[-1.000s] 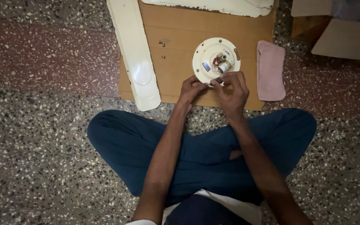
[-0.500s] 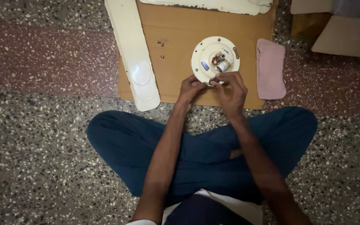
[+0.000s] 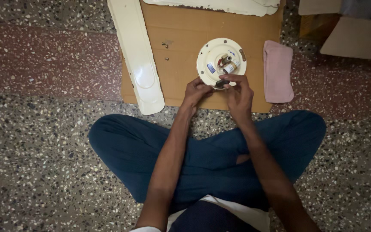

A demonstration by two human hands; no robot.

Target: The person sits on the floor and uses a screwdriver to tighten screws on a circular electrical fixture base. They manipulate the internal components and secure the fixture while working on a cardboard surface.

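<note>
Beside the round fan plate: one pink cloth, one blade, three screws; both hands, left hand and right hand, pinch a small dark part.

Dim, warm indoor light, soft shadows, no glare, sharp centre, slightly darker corners

I sit cross-legged with both bare forearms reaching forward over my knees, wrists close together. My left hand is curled, its fingers bent inward toward the other hand. My right hand arches beside it, index finger stretched leftward, thumb tucked under, fingertips pinched on something small and dark.
</note>
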